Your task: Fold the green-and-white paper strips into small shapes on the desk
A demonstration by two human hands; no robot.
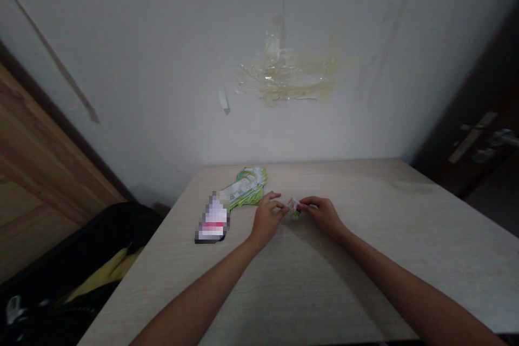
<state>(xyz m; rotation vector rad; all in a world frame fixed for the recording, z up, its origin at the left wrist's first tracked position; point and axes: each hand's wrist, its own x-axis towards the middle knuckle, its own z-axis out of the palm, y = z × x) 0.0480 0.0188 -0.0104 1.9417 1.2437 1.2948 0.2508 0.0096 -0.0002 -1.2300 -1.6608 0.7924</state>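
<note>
My left hand and my right hand meet over the middle of a pale wooden table. Between their fingertips sits a small folded white and green paper piece, pinched from both sides just above the tabletop. Just left of my left hand lies a fanned stack of green and white printed sheets, flat on the table.
A dark flat object with a blurred-out face lies left of the stack near the table's left edge. A black and yellow bag sits beside the table at lower left. The white wall carries old tape residue; a dark door with a handle stands at right.
</note>
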